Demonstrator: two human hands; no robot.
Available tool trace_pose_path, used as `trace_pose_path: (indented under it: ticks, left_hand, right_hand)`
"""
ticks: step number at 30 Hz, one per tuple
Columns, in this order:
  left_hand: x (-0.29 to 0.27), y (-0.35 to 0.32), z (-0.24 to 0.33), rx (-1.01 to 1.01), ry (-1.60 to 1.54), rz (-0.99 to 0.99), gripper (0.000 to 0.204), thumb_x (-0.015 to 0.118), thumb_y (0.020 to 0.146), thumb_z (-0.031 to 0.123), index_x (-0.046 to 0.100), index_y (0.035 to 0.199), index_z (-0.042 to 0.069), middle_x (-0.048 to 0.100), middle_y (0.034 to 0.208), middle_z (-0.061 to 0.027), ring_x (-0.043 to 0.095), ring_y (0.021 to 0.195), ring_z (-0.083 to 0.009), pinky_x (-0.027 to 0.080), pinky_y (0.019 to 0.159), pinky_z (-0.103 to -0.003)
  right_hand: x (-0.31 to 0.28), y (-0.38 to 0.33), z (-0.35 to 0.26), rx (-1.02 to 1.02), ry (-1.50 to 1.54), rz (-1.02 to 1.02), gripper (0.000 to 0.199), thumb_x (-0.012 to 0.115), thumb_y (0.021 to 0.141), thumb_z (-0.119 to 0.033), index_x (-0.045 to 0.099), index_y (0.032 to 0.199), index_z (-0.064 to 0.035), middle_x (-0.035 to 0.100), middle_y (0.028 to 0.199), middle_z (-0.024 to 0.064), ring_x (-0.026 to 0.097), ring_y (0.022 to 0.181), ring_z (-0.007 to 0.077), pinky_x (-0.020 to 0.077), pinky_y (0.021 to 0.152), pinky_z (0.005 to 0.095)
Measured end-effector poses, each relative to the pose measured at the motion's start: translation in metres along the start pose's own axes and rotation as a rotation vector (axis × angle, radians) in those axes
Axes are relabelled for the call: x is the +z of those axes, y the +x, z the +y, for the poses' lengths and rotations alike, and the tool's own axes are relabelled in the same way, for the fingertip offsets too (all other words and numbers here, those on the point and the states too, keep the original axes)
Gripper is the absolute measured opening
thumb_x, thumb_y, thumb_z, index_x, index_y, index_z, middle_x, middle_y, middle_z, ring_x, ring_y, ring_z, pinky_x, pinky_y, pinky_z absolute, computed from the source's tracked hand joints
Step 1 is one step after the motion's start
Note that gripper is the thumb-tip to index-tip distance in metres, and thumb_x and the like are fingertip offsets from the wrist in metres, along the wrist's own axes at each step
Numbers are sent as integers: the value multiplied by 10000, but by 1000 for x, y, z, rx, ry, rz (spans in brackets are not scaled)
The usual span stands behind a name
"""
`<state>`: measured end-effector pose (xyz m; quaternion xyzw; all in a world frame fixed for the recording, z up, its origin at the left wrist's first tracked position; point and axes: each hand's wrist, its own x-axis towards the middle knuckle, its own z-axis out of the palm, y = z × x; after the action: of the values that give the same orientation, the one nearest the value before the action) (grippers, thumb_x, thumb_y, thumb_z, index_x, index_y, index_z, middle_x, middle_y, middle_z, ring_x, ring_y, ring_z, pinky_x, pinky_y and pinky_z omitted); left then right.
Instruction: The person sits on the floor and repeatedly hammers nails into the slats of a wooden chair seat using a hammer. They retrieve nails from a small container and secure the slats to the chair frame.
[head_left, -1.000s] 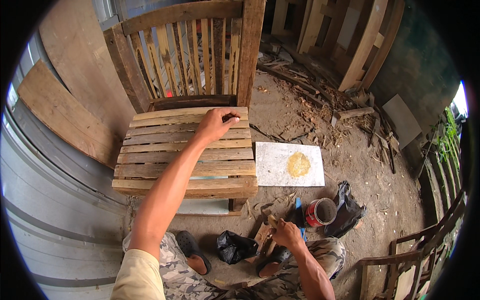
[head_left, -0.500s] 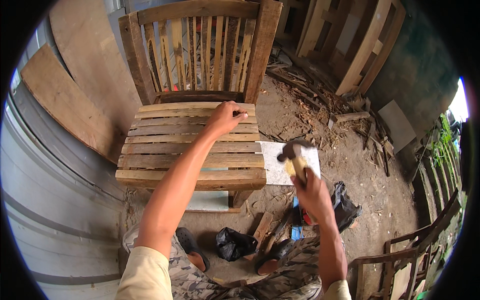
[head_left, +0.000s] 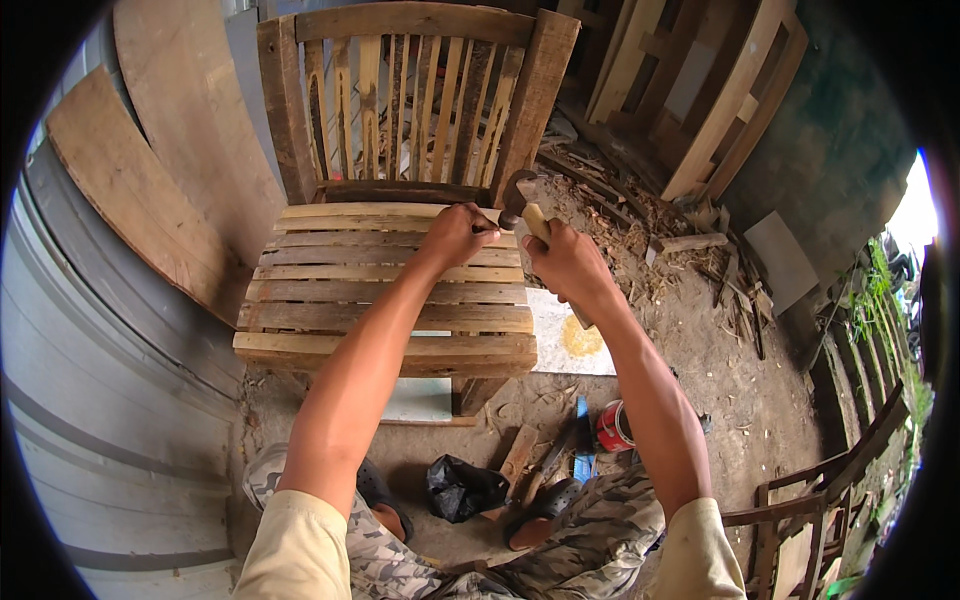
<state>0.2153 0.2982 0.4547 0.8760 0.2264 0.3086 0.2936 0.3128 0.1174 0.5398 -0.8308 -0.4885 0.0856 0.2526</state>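
Nearest, a black bag point(head_left: 462, 488) and red can point(head_left: 613, 426) lay on the dirt floor point(head_left: 740, 400) by the person's feet. Farther off, the right hand point(head_left: 566, 264) was clamped on a hammer point(head_left: 524, 207), its head over the far right of the slatted chair seat point(head_left: 340, 300). Left hand point(head_left: 457, 235) rested beside it on the slats, fingers pinched together; what they held could not be told.

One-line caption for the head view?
Right hand holds a hammer beside the left hand pinching at a wooden chair's seat.

Dirt floor point(head_left: 760, 420) strewn with wood scraps; planks point(head_left: 130, 200) leaning left; pallet frames point(head_left: 720, 90) behind; daylight right.
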Motion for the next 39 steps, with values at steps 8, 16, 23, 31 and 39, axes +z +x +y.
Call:
trace_pose_path:
  ticks: [8,16,23,31,39]
  left_hand:
    - [3,2,-9,25,-14,16,287,750,780,300,774,933,58,681,938,-124,653,898,-279,491,819,-362]
    - [0,1,-8,5,-17,10,276,742,772,317,781,908,80,696,952,-142,646,935,-304,492,835,-386]
    - [0,3,-4,-26,14,-12,273,756,756,307,782,920,90,691,923,-136,653,878,-289,492,810,-375]
    - [2,4,-8,62,-18,-9,273,770,756,304,783,924,90,676,864,-114,649,861,-272,487,784,-353]
    - [-3,3,-10,19,-42,-9,248,775,732,302,790,888,110,712,919,-139,666,889,-293,506,810,-375]
  right_hand:
    - [-1,2,-6,-54,-68,-13,375,522,944,-279,539,1108,58,668,945,298,644,939,453,497,837,506]
    - [5,-5,-7,-52,-59,44,357,505,955,-277,529,1101,48,665,879,311,646,878,482,503,805,520]
    - [9,2,-1,-42,-28,29,369,500,950,-271,510,1132,51,662,908,323,643,891,486,504,799,530]
    - [15,5,6,-22,16,38,338,491,963,-264,497,1084,51,661,847,319,652,832,485,521,750,526]
    - [11,1,-3,-88,-50,111,324,500,952,-236,515,1090,57,659,816,314,658,814,482,536,715,526]
